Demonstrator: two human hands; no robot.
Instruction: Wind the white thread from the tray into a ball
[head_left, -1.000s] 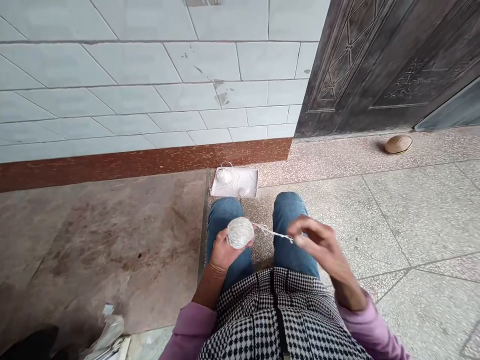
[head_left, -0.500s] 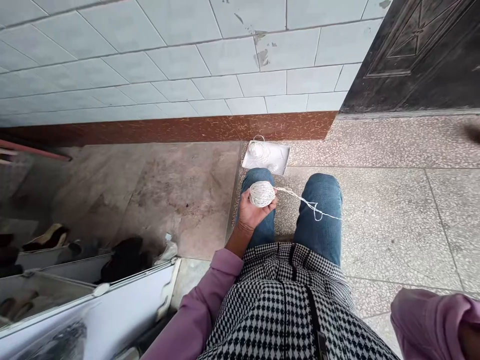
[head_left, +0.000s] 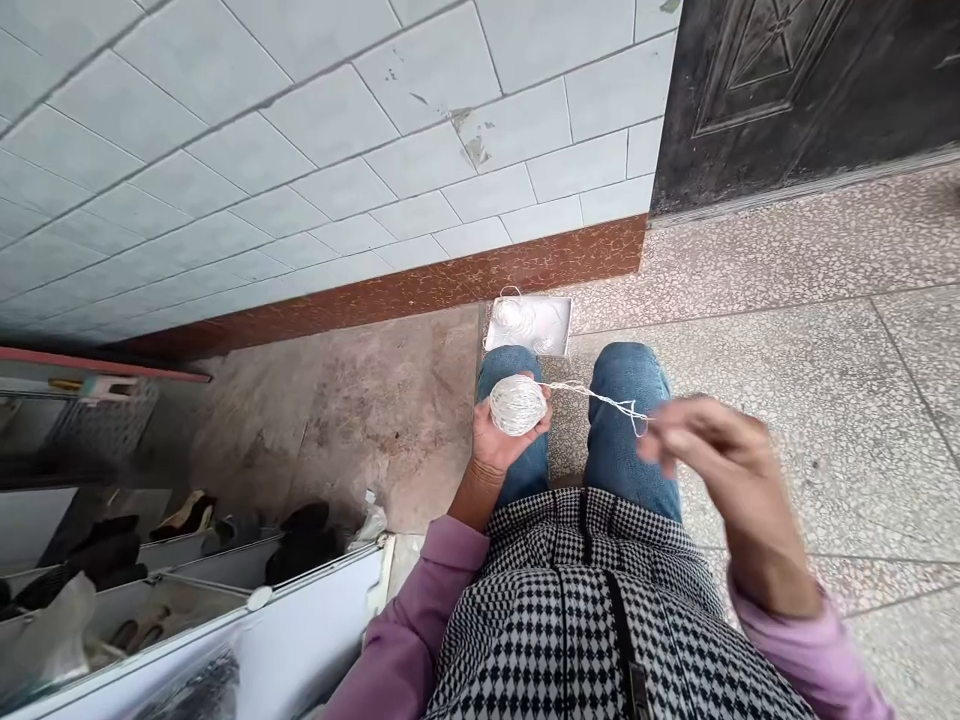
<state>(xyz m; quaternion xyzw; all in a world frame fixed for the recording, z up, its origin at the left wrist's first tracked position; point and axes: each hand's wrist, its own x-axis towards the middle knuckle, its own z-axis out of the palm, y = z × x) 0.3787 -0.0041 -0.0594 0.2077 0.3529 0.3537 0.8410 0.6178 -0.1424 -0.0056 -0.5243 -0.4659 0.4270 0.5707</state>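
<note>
A ball of white yarn (head_left: 517, 405) rests in my left hand (head_left: 501, 442), whose fingers are wrapped round its underside and far side. From the ball a twisted white strand (head_left: 592, 391) runs to the right above my knees and ends in a small loose loop. At that loop is my right hand (head_left: 716, 450), blurred by motion, with thumb and fingers pinched together on the strand's end. Beyond my left knee a white tray (head_left: 555, 342) lies on the floor with more white yarn (head_left: 513, 316) in it.
A tiled wall (head_left: 405, 190) with a brown skirting stands ahead, and a dark panelled door (head_left: 810, 100) is at the upper right. At the lower left is a white rack (head_left: 315, 610) holding shoes and bags. Speckled floor (head_left: 825, 400) extends to the right.
My right hand has come in from the right edge to the end of the strand. The left hand still holds the ball, slightly lower and further left. The view has tilted.
</note>
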